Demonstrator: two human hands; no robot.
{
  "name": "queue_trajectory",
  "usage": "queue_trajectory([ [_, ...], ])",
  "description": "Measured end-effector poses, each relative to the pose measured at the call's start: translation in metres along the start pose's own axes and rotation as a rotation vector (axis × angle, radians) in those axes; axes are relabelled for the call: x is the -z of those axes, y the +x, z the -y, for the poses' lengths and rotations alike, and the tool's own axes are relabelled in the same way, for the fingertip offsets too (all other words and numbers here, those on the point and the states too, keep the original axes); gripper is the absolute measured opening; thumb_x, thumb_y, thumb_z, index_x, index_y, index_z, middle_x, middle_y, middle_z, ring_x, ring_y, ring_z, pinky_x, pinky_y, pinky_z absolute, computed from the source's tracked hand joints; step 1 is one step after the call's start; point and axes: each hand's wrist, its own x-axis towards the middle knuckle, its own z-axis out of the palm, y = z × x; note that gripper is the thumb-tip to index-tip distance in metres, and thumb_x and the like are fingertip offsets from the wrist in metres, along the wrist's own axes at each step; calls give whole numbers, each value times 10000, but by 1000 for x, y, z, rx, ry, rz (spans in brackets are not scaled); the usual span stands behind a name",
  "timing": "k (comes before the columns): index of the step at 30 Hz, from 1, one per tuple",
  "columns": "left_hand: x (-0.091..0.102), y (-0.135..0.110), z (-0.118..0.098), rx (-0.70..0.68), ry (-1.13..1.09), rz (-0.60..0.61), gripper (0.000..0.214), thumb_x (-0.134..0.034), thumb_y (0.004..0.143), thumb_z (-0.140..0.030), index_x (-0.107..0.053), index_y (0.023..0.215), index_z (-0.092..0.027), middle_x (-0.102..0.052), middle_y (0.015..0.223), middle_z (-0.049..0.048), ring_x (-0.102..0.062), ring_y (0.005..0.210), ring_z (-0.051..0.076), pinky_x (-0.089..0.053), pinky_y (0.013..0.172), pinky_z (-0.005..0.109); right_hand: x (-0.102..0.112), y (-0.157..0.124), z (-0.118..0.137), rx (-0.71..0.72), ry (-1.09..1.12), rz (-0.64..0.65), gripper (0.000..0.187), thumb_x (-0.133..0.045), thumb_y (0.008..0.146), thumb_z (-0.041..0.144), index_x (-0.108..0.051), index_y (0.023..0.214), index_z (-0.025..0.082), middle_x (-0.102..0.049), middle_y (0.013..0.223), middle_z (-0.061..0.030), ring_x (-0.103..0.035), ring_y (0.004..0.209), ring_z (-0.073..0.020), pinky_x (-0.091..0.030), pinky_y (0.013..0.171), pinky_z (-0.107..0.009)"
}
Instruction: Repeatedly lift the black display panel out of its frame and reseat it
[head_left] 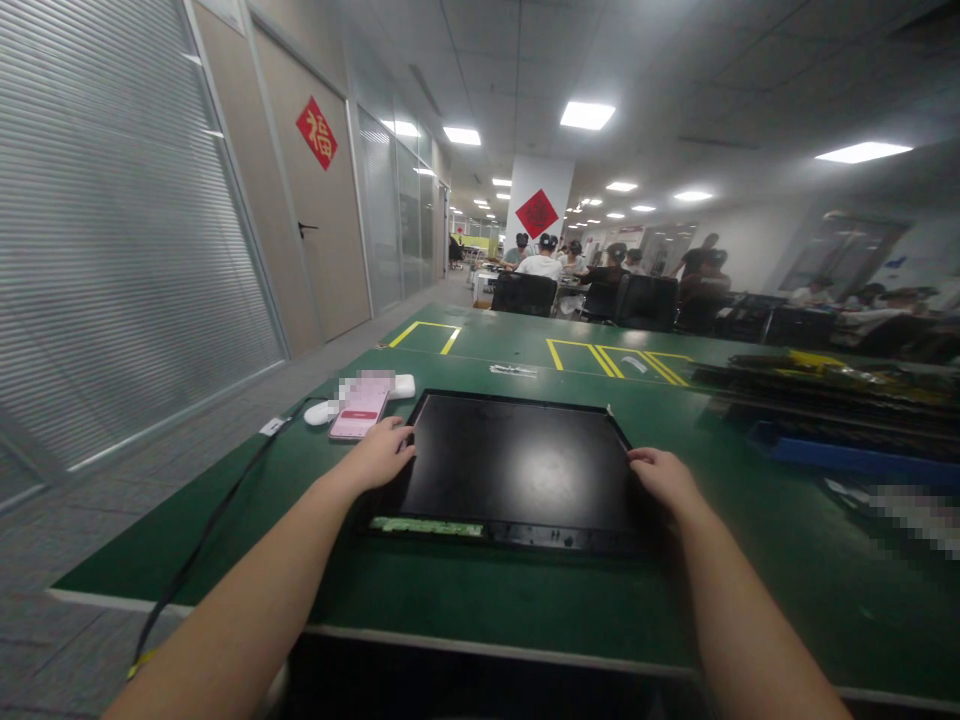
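A black LCD panel (517, 455) lies face up in front of me, a bright glare on its dark screen. Along its near edge runs a strip of green circuit board (427, 526). My left hand (381, 455) grips the panel's left edge, fingers curled at the rim. At the opposite edge, my right hand (666, 476) holds the panel with thumb and fingers closed on its side. The undersides of both grips are hidden. Just beyond my left hand is a smartphone (361, 405) with a pink screen, propped on a white object.
The green table (480, 590) carries yellow tape outlines (611, 360) and a small pale strip (513, 371). Stacked dark panels (840, 385) and a blue tray (862, 455) stand at right. A black cable (217, 510) hangs over the left edge. Several people sit farther back.
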Motion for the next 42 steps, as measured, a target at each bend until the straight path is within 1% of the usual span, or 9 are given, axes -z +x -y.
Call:
queue_trajectory([
  [6, 4, 1, -5, 7, 65, 69, 452, -412, 841, -229, -711, 1162, -116, -629, 1299, 173, -570, 1235, 305, -400, 1094, 395, -6, 2, -3, 17, 1, 16, 406, -521, 781, 276, -752, 1107, 202, -709, 1152, -92, -649, 1074, -272, -490, 920, -349],
  [11, 6, 1, -6, 5, 35, 67, 495, -424, 776, -146, -709, 1181, -143, -632, 1317, 141, -569, 1240, 295, -397, 1098, 377, -6, 5, -7, 26, 38, 19, 389, -533, 736, 215, -770, 1045, 206, -727, 1101, -84, -669, 1028, -267, -503, 887, -333],
  [16, 7, 1, -3, -17, 13, 98, 527, -424, 760, -142, -685, 1216, -103, -603, 1350, 161, -555, 1259, 292, -387, 1106, 369, -9, 10, -13, -2, 144, 40, 474, -507, 646, 82, -767, 1026, 191, -735, 1069, -93, -686, 977, -244, -507, 868, -311],
  [20, 10, 0, -3, -46, 18, 120, 534, -421, 773, -147, -669, 1244, -108, -591, 1368, 151, -534, 1283, 285, -373, 1117, 364, -12, 12, -16, -11, 205, 52, 478, -494, 639, 64, -765, 1017, 175, -732, 1073, -104, -682, 995, -237, -503, 883, -307],
  [24, 13, -2, -5, -44, 48, 154, 558, -382, 797, -136, -627, 1291, -55, -542, 1411, 193, -507, 1310, 299, -357, 1127, 382, -15, 15, -21, -11, 281, 30, 439, -495, 639, 70, -772, 963, 176, -742, 1019, -100, -686, 978, -228, -507, 878, -307],
  [31, 16, -2, -5, -39, 18, 164, 562, -410, 774, -134, -636, 1287, -98, -534, 1428, 157, -491, 1327, 290, -343, 1137, 376, -17, 18, -28, -51, 429, 86, 437, -501, 605, 72, -767, 934, 181, -750, 944, -93, -701, 906, -235, -534, 819, -324],
  [34, 14, -1, -4, -32, 5, 154, 559, -405, 766, -124, -643, 1270, -86, -552, 1405, 163, -510, 1309, 275, -352, 1131, 355, -17, 17, -27, -65, 427, 89, 459, -485, 607, 75, -763, 958, 175, -748, 948, -98, -703, 887, -235, -535, 823, -334],
  [37, 8, 0, -4, -1, -1, 114, 555, -414, 750, -112, -651, 1252, -114, -589, 1366, 140, -527, 1291, 261, -361, 1124, 341, -17, 17, -25, -3, 377, 42, 405, -520, 634, 114, -771, 941, 199, -748, 899, -97, -702, 867, -238, -534, 813, -330],
  [42, 3, 0, -6, 6, -38, 82, 589, -429, 737, -97, -601, 1300, -109, -590, 1369, 151, -519, 1300, 276, -366, 1118, 385, -16, 18, -25, 31, 279, 20, 393, -561, 629, 134, -774, 952, 203, -746, 895, -97, -699, 856, -239, -530, 801, -317],
])
